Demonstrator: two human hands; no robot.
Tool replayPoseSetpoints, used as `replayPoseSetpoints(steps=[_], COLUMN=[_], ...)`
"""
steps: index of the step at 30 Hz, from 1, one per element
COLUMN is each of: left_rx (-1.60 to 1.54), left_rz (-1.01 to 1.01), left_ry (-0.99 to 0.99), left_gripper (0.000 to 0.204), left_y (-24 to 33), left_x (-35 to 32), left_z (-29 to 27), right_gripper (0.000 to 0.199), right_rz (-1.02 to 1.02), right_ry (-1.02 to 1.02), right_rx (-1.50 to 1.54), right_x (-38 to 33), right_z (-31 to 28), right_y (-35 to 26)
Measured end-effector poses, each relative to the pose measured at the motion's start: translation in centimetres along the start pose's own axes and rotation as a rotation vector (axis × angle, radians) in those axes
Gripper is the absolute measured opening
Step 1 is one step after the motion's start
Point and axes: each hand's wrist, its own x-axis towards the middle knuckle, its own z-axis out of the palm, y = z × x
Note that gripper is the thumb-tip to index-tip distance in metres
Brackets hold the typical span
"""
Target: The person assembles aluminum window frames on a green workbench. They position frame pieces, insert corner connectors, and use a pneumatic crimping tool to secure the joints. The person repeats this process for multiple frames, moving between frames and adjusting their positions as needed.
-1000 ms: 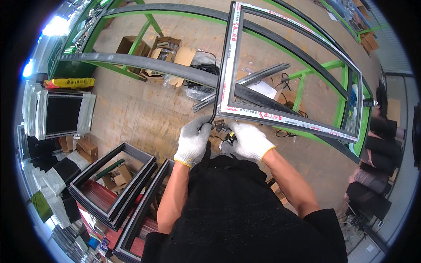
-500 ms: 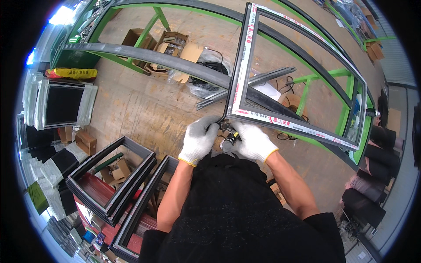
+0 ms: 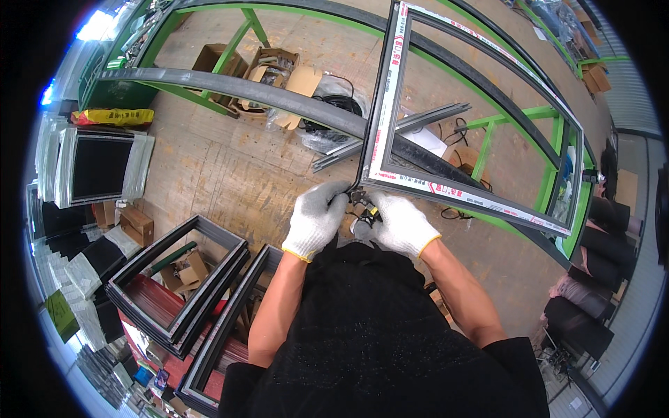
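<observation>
My gloved left hand (image 3: 315, 217) grips the near corner of the window frame (image 3: 390, 104); my right hand (image 3: 403, 224) is closed on a small tool (image 3: 365, 207) at that corner. Frame runs toward 1 o'clock on green rack (image 3: 488, 136). Corner work unfinished; finished frames (image 3: 178, 279) stacked at 8 o'clock

Your left hand (image 3: 317, 217) and right hand (image 3: 403, 224) crowd the near corner of the dark rectangular window frame with white taped edges (image 3: 385, 104). Its open middle is passable. The long grey metal beam (image 3: 237, 87) bars the far side. The stacked dark frames (image 3: 178, 285) block the lower left.
</observation>
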Motion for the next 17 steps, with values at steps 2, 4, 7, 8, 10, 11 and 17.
replayPoseSetpoints(steps=[2, 4, 7, 8, 10, 11, 17], left_rx=[-0.021, -0.073, -0.242, -0.287, -0.145, -0.061, 0.061], left_rz=[-0.021, -0.075, -0.149, -0.194, -0.038, 0.020, 0.114], left_ry=[-0.006, -0.070, -0.215, -0.267, -0.304, -0.329, -0.128], left_gripper=[0.032, 0.033, 0.038, 0.038, 0.034, 0.033, 0.021], left_y=[0.2, 0.1, -0.4, -0.6, -0.8, -0.8, -1.5], left_x=[0.0, 0.2, 1.7, 2.3, 3.1, 3.4, 3.2], left_z=[0.0, -0.3, -0.8, -1.0, -1.4, -1.4, 0.6], right_gripper=[0.040, 0.036, 0.043, 0.051, 0.036, 0.033, 0.036], right_rz=[0.013, 0.063, 0.091, 0.087, 0.074, 0.106, 0.263], right_ry=[0.016, -0.024, -0.091, -0.113, -0.122, -0.149, -0.297], right_rx=[0.020, 0.011, 0.059, 0.083, 0.127, 0.156, 0.153], right_x=[-0.3, -0.1, 0.2, 0.3, 0.5, 0.5, -0.8], right_z=[-0.2, -0.5, -0.7, -0.7, -1.0, -1.1, -2.0], right_y=[-0.5, -0.7, -0.5, -0.5, -0.4, -0.4, -1.6])
